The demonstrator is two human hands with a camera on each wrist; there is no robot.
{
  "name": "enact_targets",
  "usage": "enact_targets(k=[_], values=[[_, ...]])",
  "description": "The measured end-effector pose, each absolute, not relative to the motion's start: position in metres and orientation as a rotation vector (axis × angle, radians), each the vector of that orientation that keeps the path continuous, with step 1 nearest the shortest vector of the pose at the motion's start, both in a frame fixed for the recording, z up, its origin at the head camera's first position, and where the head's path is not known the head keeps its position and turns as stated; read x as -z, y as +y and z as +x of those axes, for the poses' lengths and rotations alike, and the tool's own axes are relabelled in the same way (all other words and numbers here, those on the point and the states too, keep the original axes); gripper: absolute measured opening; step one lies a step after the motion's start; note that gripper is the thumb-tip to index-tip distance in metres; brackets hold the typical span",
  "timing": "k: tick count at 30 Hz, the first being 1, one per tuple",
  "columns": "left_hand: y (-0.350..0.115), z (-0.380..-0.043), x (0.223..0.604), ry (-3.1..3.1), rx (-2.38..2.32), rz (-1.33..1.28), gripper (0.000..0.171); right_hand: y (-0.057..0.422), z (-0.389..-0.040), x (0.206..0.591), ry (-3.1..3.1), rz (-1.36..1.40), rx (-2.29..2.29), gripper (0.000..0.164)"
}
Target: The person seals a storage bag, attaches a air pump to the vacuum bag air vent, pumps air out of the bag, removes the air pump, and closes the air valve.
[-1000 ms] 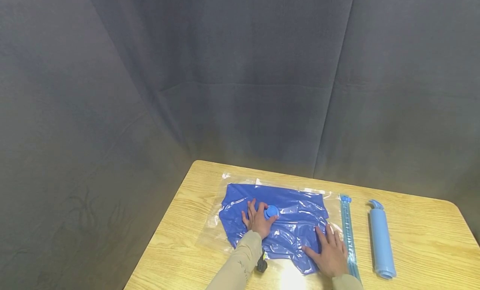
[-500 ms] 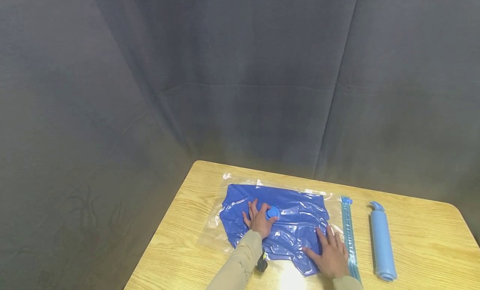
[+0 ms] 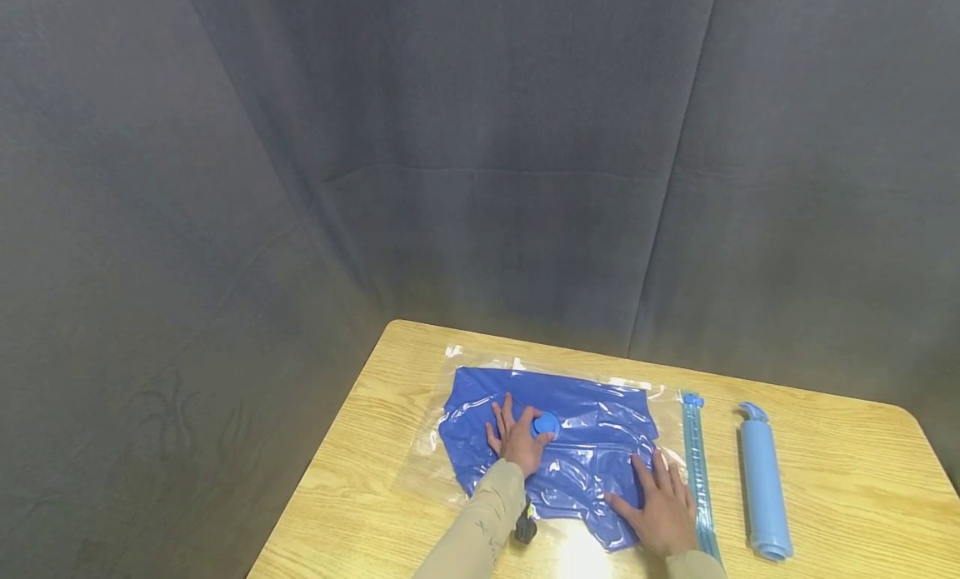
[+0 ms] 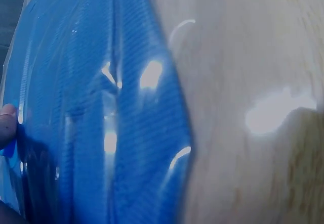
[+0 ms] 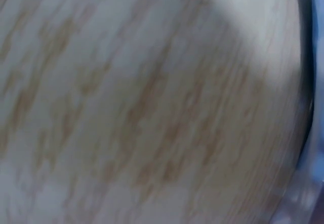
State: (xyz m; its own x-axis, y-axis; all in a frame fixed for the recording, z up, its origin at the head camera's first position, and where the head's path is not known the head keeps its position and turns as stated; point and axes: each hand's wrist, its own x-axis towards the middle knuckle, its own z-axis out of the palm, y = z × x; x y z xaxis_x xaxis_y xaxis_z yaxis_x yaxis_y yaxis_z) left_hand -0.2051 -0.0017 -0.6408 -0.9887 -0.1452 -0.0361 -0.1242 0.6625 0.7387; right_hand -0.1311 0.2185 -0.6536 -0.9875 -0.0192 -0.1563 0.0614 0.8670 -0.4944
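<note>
A clear vacuum storage bag (image 3: 423, 458) with folded blue cloth (image 3: 555, 387) inside lies flat on the table. My left hand (image 3: 522, 446) is over the bag's middle, thumb and index finger round the round blue valve cap (image 3: 545, 425); the other fingers spread on the plastic. In the left wrist view only a fingertip (image 4: 7, 125) and a bit of the cap show at the left edge. My right hand (image 3: 662, 512) rests with spread fingers on the bag's near right part, beside the teal zip strip (image 3: 696, 454). The right wrist view shows mostly table.
A light blue hand pump (image 3: 763, 483) lies on the wooden table (image 3: 847, 479) to the right of the bag. At the zip's far end sits a blue slider (image 3: 692, 399). A small black object (image 3: 525, 527) is at my left wrist. Grey curtains (image 3: 480, 187) hang behind the table.
Almost nothing differs. The left hand stays at the valve cap with slight finger shifts, and the right hand keeps its place on the bag.
</note>
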Motion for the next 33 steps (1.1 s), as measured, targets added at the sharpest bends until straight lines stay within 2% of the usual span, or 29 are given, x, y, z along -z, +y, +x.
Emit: enact_targets(k=[23,28,33], values=[[-0.011,-0.205,0.636,-2.932,1.185,0.121,0.028,0.219,-0.134,0.651,2.88,-0.009,0.745,0.096],[-0.025,-0.207,0.626,-3.07,0.945,-0.056,0.036,0.219,-0.14,0.648,2.907,-0.052,0.709,0.094],[-0.041,-0.214,0.598,-3.133,0.551,-0.212,0.054,0.232,-0.144,0.633,2.915,-0.104,0.636,0.088]])
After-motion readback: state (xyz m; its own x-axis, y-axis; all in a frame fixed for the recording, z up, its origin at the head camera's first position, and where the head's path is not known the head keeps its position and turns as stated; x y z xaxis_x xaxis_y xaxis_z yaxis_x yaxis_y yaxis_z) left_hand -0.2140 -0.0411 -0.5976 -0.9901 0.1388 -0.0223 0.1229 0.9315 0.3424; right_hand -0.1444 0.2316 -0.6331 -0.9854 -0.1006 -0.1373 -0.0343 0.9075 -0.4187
